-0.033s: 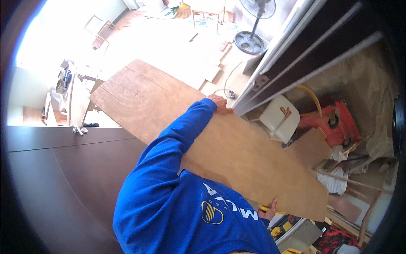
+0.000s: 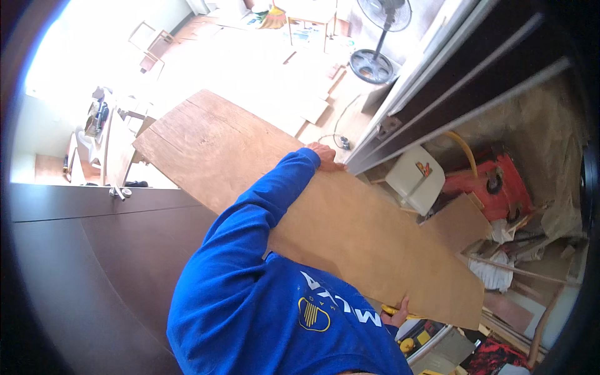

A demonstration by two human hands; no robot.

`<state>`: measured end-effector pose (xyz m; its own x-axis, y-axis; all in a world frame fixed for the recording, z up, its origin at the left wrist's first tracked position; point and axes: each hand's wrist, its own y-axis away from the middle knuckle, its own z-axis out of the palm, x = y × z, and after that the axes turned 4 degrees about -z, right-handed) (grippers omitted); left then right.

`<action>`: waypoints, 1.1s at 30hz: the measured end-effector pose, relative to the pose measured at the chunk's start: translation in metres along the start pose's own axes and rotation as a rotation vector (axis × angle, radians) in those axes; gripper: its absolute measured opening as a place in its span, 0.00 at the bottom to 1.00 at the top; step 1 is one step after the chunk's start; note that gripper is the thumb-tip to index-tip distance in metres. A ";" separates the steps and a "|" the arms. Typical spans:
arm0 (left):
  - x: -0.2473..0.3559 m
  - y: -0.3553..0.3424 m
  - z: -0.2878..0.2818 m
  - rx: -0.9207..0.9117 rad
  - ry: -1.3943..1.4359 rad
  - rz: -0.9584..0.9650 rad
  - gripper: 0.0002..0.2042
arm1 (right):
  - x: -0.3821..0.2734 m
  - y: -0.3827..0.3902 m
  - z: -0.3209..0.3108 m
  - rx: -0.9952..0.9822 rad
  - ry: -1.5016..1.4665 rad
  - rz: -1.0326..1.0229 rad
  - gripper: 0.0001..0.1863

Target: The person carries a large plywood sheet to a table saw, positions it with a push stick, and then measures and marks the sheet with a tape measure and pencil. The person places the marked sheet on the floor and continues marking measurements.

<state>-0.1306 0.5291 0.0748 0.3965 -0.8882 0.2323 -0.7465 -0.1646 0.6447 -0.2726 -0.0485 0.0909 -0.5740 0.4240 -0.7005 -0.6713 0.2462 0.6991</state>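
Observation:
A large brown plywood sheet (image 2: 262, 169) lies tilted across my front, running from the upper left to the lower right. My left arm in a blue sleeve reaches over its face, and my left hand (image 2: 325, 156) grips the far long edge. At the near edge, low on the right, my right hand (image 2: 397, 314) holds the sheet from below; only its fingers show. My blue shirt hides part of the near edge.
A dark wooden panel (image 2: 94, 262) fills the lower left. Dark tall boards (image 2: 475, 81) lean at the upper right. A standing fan (image 2: 375, 44) is on the sunlit floor. A white seat (image 2: 415, 178), a red machine (image 2: 494, 184) and wood scraps (image 2: 519, 269) crowd the right.

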 end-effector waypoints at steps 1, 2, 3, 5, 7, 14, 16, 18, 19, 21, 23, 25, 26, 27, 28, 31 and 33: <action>-0.011 0.000 -0.002 -0.001 0.007 -0.003 0.43 | 0.003 0.000 0.010 0.006 0.002 0.032 0.31; -0.022 -0.001 -0.004 -0.013 0.009 -0.009 0.43 | 0.006 0.002 0.021 0.010 0.020 0.051 0.31; -0.035 -0.002 -0.007 -0.024 0.012 -0.015 0.43 | 0.009 0.005 0.033 0.084 0.048 0.075 0.31; -0.066 -0.015 -0.022 -0.034 0.019 -0.017 0.42 | 0.023 0.011 0.071 0.057 0.057 0.033 0.31; -0.096 -0.028 -0.031 -0.018 0.029 0.003 0.42 | 0.035 0.018 0.103 0.062 0.092 0.011 0.31; -0.247 -0.082 -0.092 0.002 0.025 0.079 0.42 | 0.114 0.037 0.237 -0.023 0.083 0.103 0.28; -0.298 -0.089 -0.112 -0.017 0.049 0.068 0.42 | 0.139 0.064 0.283 -0.057 0.180 0.057 0.27; -0.348 -0.096 -0.140 -0.011 0.033 0.070 0.42 | 0.164 0.086 0.334 -0.003 0.230 0.061 0.27; -0.371 -0.098 -0.154 0.011 0.030 0.077 0.42 | 0.176 0.099 0.357 -0.038 0.234 0.051 0.27; -0.404 -0.101 -0.176 -0.033 0.012 0.086 0.40 | 0.195 0.134 0.385 -0.001 0.224 0.089 0.28; -0.437 -0.105 -0.207 -0.003 -0.007 0.131 0.40 | 0.211 0.146 0.417 0.030 0.182 0.180 0.29; -0.464 -0.110 -0.240 0.039 -0.036 0.154 0.41 | 0.230 0.148 0.445 0.011 0.221 0.139 0.29; -0.475 -0.113 -0.254 0.044 -0.048 0.160 0.41 | 0.239 0.149 0.457 -0.020 0.235 0.119 0.30; -0.485 -0.117 -0.269 0.049 -0.061 0.166 0.41 | 0.249 0.150 0.468 -0.039 0.215 0.109 0.30; -0.495 -0.122 -0.284 0.046 -0.077 0.166 0.41 | 0.259 0.149 0.481 -0.047 0.204 0.107 0.30; -0.525 -0.140 -0.327 -0.007 -0.138 0.146 0.40 | 0.296 0.145 0.527 -0.053 0.185 0.134 0.30; -0.546 -0.158 -0.352 -0.019 -0.166 0.138 0.40 | 0.322 0.141 0.562 -0.062 0.181 0.147 0.29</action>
<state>-0.0410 1.1914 0.1029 0.1966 -0.9604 0.1976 -0.7769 -0.0296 0.6290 -0.2883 0.6124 0.0444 -0.7386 0.2866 -0.6101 -0.5987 0.1369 0.7892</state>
